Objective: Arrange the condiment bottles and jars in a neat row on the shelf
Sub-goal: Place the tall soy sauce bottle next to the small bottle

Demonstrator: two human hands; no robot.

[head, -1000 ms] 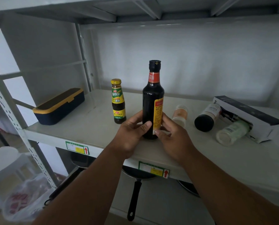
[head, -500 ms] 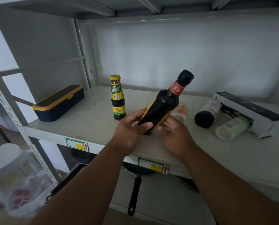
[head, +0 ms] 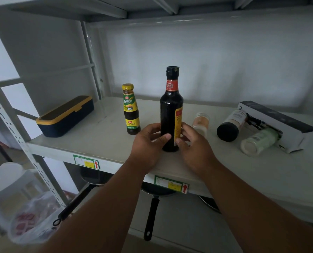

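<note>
The tall dark soy sauce bottle [head: 171, 110] stands upright near the front edge of the shelf [head: 90, 143], just right of and nearer than the smaller yellow-capped sauce bottle [head: 131, 109], which also stands upright; the left hand [head: 148, 143] curls its thumb and fingers round the tall bottle's lower body, and the right hand [head: 194, 143] does the same from the other side, so both grip the one bottle low down; the first risk, as I judge it, lies in that low hold on a tall narrow bottle, since a careless let-go or a nudge from a withdrawing finger could tip it, and it stands close enough to the front lip that a fall forward might carry it off the shelf toward the pans [head: 152, 207] hanging below; a fall to the left could knock over the yellow-capped bottle beside it; behind the right hand a pale spice jar [head: 200, 122] seems to lie on its side, and to the right a black-capped jar [head: 231, 126] and a pale green jar [head: 258, 142] lie tipped over against a black-and-white box [head: 279, 123]; being round and on their sides, they could roll if brushed by a sleeve or wrist reaching across, perhaps toward the edge; the row itself could also come out crooked, because the two standing bottles are not level with each other in depth; a dark blue box with a yellow rim [head: 64, 116] sits well apart at the left end.
</note>
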